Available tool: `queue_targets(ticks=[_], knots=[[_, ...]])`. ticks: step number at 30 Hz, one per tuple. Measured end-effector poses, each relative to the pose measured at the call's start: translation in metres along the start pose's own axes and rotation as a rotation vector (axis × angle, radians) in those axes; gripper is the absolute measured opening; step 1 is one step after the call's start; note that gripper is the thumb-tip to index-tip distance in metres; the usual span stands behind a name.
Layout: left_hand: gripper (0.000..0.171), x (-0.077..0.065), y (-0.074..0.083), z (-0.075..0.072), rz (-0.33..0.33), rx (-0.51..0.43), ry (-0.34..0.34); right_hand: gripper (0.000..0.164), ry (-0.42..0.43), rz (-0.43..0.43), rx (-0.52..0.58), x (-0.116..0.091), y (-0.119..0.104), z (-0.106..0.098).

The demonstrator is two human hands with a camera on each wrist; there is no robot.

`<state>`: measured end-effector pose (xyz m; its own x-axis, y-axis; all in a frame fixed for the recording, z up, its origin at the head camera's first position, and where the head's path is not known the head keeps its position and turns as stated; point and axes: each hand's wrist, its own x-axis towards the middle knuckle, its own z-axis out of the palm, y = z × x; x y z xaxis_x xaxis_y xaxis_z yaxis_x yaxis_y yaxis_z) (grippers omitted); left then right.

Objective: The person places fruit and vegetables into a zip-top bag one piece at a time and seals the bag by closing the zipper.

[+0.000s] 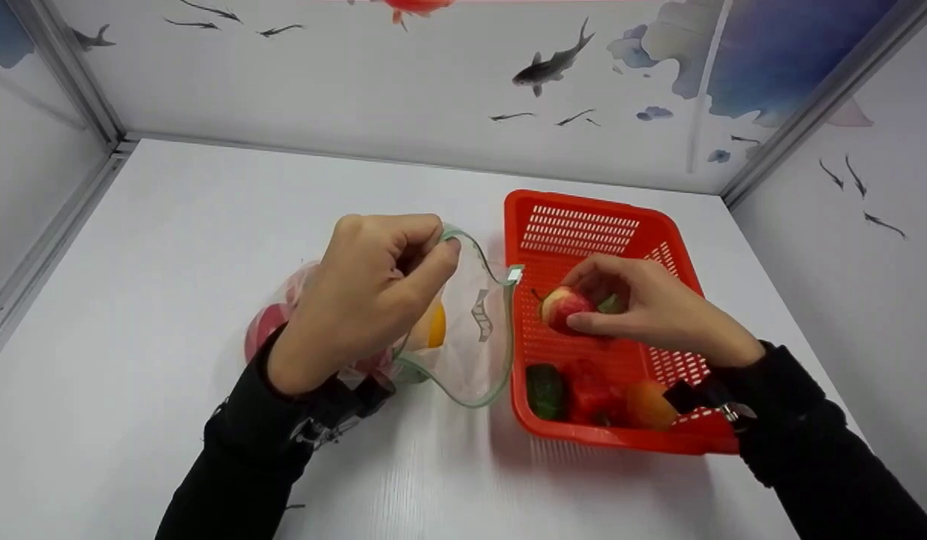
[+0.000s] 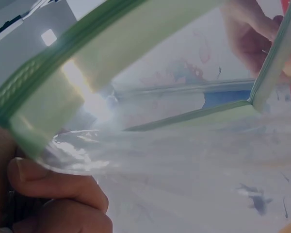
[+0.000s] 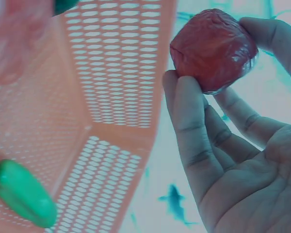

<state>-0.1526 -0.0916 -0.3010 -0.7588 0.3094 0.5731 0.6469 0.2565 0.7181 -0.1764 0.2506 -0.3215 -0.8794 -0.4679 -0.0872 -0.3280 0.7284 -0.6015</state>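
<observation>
My left hand (image 1: pixel 373 292) pinches the green zip rim of a clear zip bag (image 1: pixel 475 367), whose mouth gapes toward the basket. Inside the bag, partly hidden by that hand, are a yellow-orange piece (image 1: pixel 437 326) and something round and red (image 1: pixel 265 330). In the left wrist view the left hand (image 2: pixel 63 199) has the bag's green edge at its fingers. My right hand (image 1: pixel 628 300) holds a small red-and-yellow apple (image 1: pixel 561 307) with a thin stem, between thumb and fingertips above the red basket (image 1: pixel 517 375). The right wrist view shows the apple (image 3: pixel 213 51) looking glossy red.
At the basket's near end lie a dark green vegetable (image 1: pixel 546 391), a red pepper (image 1: pixel 587 394) and an orange-coloured fruit (image 1: pixel 649 405). A smooth green oblong piece (image 3: pixel 25 193) lies elsewhere in it. White panels with painted fish stand around the white table (image 1: pixel 171 262).
</observation>
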Motion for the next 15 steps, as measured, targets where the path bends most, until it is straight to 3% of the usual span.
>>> queue_targets(ticks=[9,15], knots=[[0.043,0.000,0.000,0.000,0.007,0.007,0.002,0.036,0.075,-0.112,0.035,-0.021,-0.040,-0.016],[0.043,0.000,0.001,0.001,0.012,0.012,0.000,0.041,0.128,-0.166,0.093,-0.023,-0.065,-0.008]])
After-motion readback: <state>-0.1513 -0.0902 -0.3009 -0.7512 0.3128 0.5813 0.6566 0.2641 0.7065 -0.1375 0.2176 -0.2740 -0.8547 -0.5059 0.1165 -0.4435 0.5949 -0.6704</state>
